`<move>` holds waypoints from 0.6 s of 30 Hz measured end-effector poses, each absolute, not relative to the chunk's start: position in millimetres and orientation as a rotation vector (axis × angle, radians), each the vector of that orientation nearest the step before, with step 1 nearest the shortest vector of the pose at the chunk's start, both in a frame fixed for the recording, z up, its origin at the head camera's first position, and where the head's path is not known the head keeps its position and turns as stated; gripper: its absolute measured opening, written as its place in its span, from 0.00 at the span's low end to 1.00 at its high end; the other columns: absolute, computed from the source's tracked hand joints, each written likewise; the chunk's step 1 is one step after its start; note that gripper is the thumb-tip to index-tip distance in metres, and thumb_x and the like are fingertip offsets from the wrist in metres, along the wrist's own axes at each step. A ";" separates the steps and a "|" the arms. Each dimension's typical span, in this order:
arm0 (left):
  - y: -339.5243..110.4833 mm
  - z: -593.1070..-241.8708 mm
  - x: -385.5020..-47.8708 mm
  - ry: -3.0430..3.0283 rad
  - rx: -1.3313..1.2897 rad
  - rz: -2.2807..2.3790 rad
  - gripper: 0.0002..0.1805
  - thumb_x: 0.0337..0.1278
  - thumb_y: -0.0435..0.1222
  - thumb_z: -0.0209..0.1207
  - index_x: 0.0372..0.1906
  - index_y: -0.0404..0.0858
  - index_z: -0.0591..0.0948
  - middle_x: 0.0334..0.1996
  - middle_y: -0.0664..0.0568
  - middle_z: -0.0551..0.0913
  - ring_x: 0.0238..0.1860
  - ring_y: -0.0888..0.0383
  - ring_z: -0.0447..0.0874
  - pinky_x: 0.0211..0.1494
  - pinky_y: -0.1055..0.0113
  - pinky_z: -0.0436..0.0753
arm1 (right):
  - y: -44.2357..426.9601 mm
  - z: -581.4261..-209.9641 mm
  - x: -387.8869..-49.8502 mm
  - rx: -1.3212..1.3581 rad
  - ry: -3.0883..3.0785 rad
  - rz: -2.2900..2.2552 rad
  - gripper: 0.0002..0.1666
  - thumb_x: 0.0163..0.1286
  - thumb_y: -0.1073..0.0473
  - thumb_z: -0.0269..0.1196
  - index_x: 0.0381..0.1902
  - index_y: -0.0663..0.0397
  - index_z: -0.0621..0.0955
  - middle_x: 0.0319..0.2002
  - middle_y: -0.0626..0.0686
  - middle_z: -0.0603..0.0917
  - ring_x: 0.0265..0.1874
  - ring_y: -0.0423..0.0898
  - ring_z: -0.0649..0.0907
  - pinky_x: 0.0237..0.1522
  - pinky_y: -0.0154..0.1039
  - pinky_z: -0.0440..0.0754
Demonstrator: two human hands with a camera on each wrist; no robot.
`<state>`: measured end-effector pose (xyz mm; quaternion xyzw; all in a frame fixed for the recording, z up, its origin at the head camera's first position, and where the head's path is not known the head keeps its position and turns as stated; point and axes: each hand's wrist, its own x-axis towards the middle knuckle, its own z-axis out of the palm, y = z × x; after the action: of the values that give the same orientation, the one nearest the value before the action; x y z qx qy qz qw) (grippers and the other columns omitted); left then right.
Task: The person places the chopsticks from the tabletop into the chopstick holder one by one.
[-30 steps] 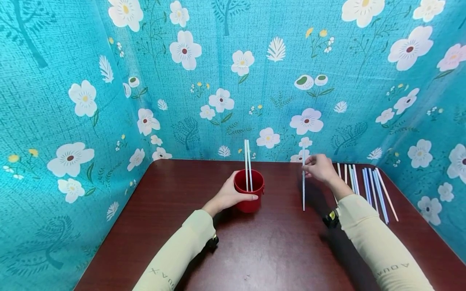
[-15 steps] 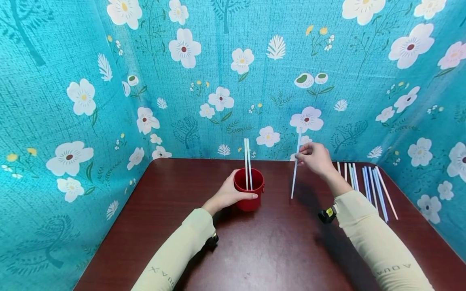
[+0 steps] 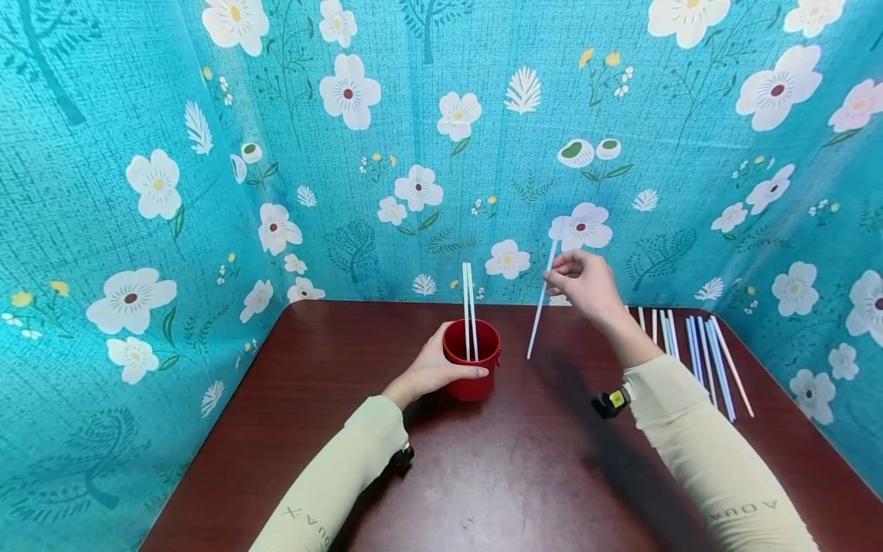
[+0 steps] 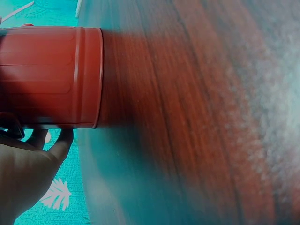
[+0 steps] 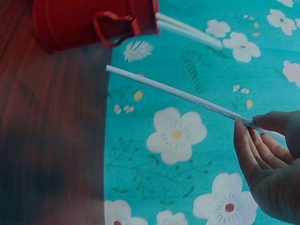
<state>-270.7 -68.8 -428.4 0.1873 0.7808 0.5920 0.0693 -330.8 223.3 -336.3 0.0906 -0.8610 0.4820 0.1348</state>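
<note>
Well, I see the right hand (image 3: pixel 586 287) pinch a stick (image 5: pixel 187 97) (tilted); leftward of it, the left hand (image 3: pixel 438 364) grips a bucket (image 3: pixel 472 389).

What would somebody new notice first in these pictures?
Probably the red bucket near the middle of the head view, gripped by the left hand, with two pale sticks inside. To its right, the right hand pinches another stick. Behind them hangs turquoise cloth with big white flowers.

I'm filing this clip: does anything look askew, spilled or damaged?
Nothing looks spilled or visibly damaged. The red bucket is upright, held by the left hand, with two sticks inside; the right hand pinches another stick. Only the loose sticks on the table look slightly askew, lying at differing angles.
</note>
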 end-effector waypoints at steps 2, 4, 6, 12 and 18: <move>-68.7 -428.3 -270.9 2.353 0.566 1.779 0.47 0.47 0.35 0.77 0.73 0.39 0.64 0.67 0.45 0.74 0.66 0.45 0.72 0.54 0.50 0.85 | 218.0 -331.3 -329.6 0.270 -2.448 1.448 0.15 0.73 0.58 0.66 0.49 0.64 0.79 0.42 0.62 0.88 0.31 0.47 0.90 0.35 0.32 0.86; -68.6 -428.2 -271.1 2.356 0.564 1.776 0.47 0.47 0.35 0.77 0.73 0.40 0.64 0.66 0.46 0.74 0.66 0.46 0.72 0.54 0.50 0.85 | 212.6 -326.4 -328.2 0.283 -2.391 1.499 0.15 0.72 0.59 0.66 0.49 0.66 0.79 0.42 0.63 0.87 0.30 0.44 0.89 0.36 0.34 0.87; -68.5 -428.0 -271.2 2.356 0.560 1.776 0.47 0.47 0.35 0.77 0.73 0.40 0.64 0.66 0.46 0.74 0.66 0.46 0.72 0.54 0.50 0.85 | 207.7 -321.9 -326.9 0.300 -2.345 1.535 0.16 0.72 0.61 0.67 0.49 0.67 0.79 0.41 0.64 0.87 0.30 0.43 0.89 0.36 0.35 0.88; -69.5 -427.9 -271.7 2.344 0.557 1.782 0.48 0.47 0.35 0.78 0.73 0.40 0.64 0.67 0.46 0.74 0.66 0.46 0.71 0.54 0.50 0.85 | 195.6 -311.0 -322.9 0.360 -2.276 1.580 0.16 0.71 0.63 0.67 0.50 0.70 0.78 0.39 0.63 0.86 0.29 0.41 0.88 0.39 0.39 0.89; -69.2 -428.1 -271.4 2.346 0.565 1.780 0.48 0.47 0.35 0.77 0.73 0.39 0.64 0.67 0.46 0.74 0.66 0.45 0.72 0.54 0.50 0.86 | 191.1 -315.4 -327.2 0.377 -2.223 1.598 0.15 0.72 0.60 0.67 0.49 0.66 0.79 0.40 0.64 0.86 0.29 0.41 0.88 0.40 0.41 0.89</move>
<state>-271.4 -69.2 -428.1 0.1880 0.7803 0.5922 0.0712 -327.2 191.1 -315.4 0.1341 -0.7901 0.5679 0.1879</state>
